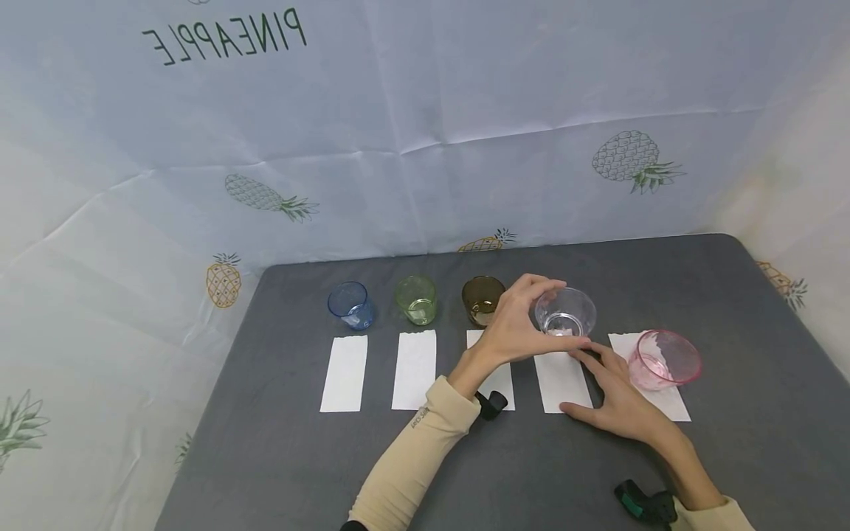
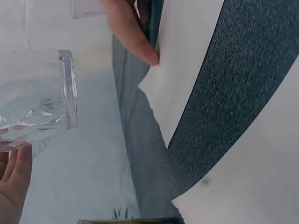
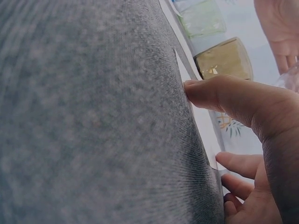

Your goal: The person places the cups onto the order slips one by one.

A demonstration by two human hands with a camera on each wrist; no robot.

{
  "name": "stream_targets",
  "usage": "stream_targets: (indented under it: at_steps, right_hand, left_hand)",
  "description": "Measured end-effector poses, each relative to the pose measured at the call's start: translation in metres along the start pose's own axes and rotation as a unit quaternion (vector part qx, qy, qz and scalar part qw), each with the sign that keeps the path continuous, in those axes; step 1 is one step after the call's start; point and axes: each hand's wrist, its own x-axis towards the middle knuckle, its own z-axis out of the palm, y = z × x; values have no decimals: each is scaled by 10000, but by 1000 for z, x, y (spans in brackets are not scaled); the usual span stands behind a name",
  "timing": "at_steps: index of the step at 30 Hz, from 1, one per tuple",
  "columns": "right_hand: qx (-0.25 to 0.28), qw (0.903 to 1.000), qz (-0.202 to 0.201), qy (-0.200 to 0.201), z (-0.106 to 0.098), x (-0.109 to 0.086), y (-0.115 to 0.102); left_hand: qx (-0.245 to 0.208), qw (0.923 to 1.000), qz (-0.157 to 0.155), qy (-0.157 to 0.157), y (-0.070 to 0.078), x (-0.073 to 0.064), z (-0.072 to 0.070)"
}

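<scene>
Behind the tabletop (image 1: 265, 472) hangs a pale cloth (image 1: 412, 88) printed with pineapples, its large dark lettering (image 1: 226, 37) reading PINEAPPLE in mirror image. Small dark print on the beige left sleeve (image 1: 405, 464) is too small to read surely.

The left hand (image 1: 511, 328) holds a clear glass tumbler (image 1: 576, 313) above the tabletop, thumb and fingers curved round its side. The right hand (image 1: 620, 398) has its fingers spread wide, thumb and fingertips touching the fourth white paper strip (image 1: 561, 387).

A pink glass tumbler (image 1: 657, 361) stands on the fifth strip (image 1: 671, 404), just beside the right hand. Blue (image 1: 350, 304), green (image 1: 416, 299) and amber-brown (image 1: 479, 296) tumblers stand behind the first three strips (image 1: 343, 374); the left arm partly covers the third.
</scene>
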Motion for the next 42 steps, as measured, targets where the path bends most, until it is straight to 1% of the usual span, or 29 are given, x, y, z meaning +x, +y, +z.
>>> stream_targets:
  at_steps: [5, 10, 13, 23, 30, 36, 42]
  right_hand:
    - [-47, 9997, 205, -114, -1, 0, -1]
    - [-113, 9985, 452, -296, -2, -2, -2]
    - [-107, 9981, 505, -329, -3, -2, -3]
    - [29, 9998, 184, -72, -1, -1, -1]
    - [160, 9999, 13, -38, -1, 0, 1]
    - [182, 9998, 5, -74, -1, 1, 1]
    - [188, 9998, -4, -40, -2, 1, -2]
  left_hand:
    - [-4, 10000, 61, -52, 2, -4, 3]
    - [-10, 9999, 32, -105, 2, -8, 5]
    - [-19, 9999, 14, -165, 2, -9, 7]
    - [-22, 9993, 52, -374, -1, -16, 17]
    - [118, 9986, -41, -514, -1, -20, 21]
    - [109, 9975, -143, -688, -3, -23, 23]
    - [236, 9966, -211, -757, -5, -26, 24]
